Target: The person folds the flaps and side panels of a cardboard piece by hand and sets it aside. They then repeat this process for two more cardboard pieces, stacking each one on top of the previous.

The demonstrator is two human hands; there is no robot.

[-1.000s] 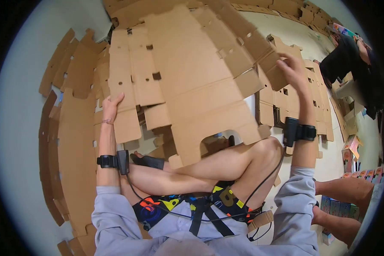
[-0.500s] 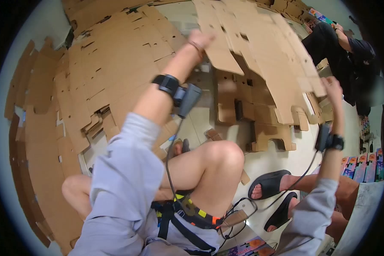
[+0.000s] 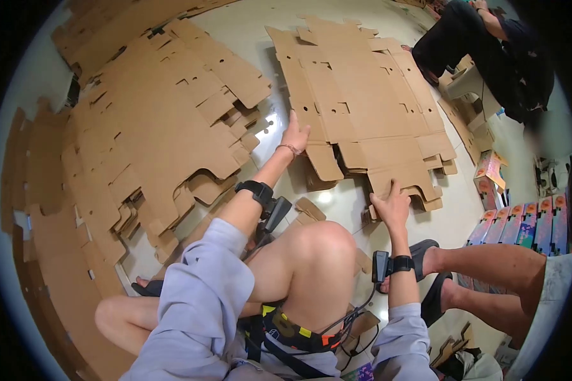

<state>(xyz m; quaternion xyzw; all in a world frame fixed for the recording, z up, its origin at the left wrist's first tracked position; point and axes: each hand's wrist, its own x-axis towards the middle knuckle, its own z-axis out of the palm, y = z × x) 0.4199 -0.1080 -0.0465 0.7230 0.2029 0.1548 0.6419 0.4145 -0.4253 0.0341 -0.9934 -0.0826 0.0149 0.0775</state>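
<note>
A flattened cardboard box (image 3: 368, 95), brown with slots, small holes and cut tabs, lies on top of other cardboard pieces in front of me. At its left edge is my left hand (image 3: 295, 134), the thumb over the sheet and the fingers along the side. My right hand (image 3: 393, 204) grips the near edge by a curved cut-out, thumb and index finger apart. The other fingers of both hands are partly hidden. Each wrist wears a black strap with a small device.
A wide pile of flattened cardboard (image 3: 152, 127) covers the floor on the left. At the right, a person in dark clothes (image 3: 483, 57) sits near a white stool (image 3: 473, 86). Another person's legs (image 3: 489, 267) reach in beside several colourful boxes (image 3: 527, 225).
The raised, tilted cardboard sheet has come down flat onto the pieces below. My left hand has moved lower, and my right hand has moved left and down to the near edge.
</note>
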